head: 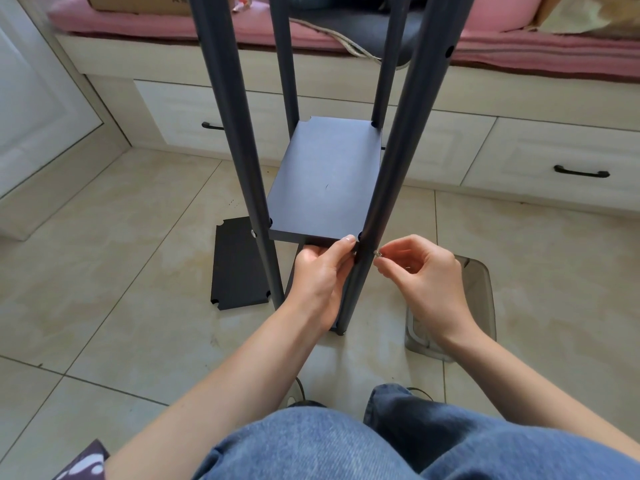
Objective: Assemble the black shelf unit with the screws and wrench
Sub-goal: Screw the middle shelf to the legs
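1. Floor point(138, 237): glossy beige tiles with dark grout lines.
2. Far side: pale wood-grain bench point(519, 95) with drawers, black handles point(581, 172).
3. Bench top: pink cushion point(519, 46).
4. Left: white panelled door point(41, 98).

Bare forearms, no sleeves showing, no rings or watch visible. Left hand point(320, 271) and right hand point(420, 271) ungloved, short plain nails. Faded blue denim jeans point(346, 445) over both legs.

You are sitting in a home bedroom: a pink-cushioned window seat point(485, 46) with pale drawers point(568, 161) is standing over the tiled floor point(121, 271).
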Motion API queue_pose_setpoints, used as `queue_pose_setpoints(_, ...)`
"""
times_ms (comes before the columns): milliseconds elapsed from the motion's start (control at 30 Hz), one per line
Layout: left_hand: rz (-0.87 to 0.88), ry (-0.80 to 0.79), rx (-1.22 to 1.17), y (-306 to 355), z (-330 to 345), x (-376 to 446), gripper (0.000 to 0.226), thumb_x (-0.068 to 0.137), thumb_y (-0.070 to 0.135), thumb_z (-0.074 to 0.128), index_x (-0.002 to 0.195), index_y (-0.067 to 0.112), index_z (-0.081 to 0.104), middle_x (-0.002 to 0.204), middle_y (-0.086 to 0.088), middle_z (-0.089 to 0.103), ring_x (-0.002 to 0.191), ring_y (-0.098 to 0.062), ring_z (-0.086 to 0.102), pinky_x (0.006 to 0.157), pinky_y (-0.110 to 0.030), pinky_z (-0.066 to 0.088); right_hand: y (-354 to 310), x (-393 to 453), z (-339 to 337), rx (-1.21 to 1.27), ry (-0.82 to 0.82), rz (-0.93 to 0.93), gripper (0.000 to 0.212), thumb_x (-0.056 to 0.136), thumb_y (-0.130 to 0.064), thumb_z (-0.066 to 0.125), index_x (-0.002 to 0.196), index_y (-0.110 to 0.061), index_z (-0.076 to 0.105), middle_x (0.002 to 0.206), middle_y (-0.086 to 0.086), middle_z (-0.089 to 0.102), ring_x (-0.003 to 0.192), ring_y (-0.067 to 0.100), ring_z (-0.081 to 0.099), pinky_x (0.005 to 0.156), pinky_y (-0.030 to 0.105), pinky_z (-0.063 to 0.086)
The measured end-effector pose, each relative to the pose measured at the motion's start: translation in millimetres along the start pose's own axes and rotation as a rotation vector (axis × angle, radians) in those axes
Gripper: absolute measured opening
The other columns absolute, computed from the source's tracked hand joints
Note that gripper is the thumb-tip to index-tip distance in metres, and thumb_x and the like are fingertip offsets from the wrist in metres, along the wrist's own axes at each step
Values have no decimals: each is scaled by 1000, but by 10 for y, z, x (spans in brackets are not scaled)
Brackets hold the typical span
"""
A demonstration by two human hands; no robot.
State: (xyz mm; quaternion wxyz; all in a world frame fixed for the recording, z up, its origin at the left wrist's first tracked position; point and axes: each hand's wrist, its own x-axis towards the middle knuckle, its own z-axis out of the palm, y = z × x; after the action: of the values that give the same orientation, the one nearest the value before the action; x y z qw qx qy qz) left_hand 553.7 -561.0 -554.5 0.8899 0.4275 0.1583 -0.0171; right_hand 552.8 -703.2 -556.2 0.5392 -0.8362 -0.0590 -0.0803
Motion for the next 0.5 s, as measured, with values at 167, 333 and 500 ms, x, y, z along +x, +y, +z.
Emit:
queue_pose_setpoints(167, 2, 2, 14, 7, 9, -2, 10, 98, 0, 55, 98, 0, 65, 97, -14, 71, 87, -20, 72, 72, -22, 57, -7, 8, 29, -14, 12, -31, 8, 83, -14, 78, 90, -13, 74, 79, -8, 72, 74, 5, 70, 76, 31, 59)
queue_pose_setpoints(333, 6, 12, 26, -4, 5, 9, 13, 98, -1, 55, 109, -4, 61, 107, -20, 67, 100, -27, 68, 77, -23, 58, 9, 26, 31, 89, 10, 56, 5, 83, -17, 78, 87, -15, 75, 74, -5, 73, 70, 8, 71, 74, 32, 60)
queue_pose_setpoints(500, 7, 13, 34, -6, -7, 8, 11, 98, 1, 56, 105, 0, 64, 105, -16, 70, 98, -24, 71, 75, -22, 57, 8, 43, 22, 85, 15, 53, 7, 81, -20, 80, 82, -17, 74, 71, -7, 72, 67, 7, 70, 69, 24, 57)
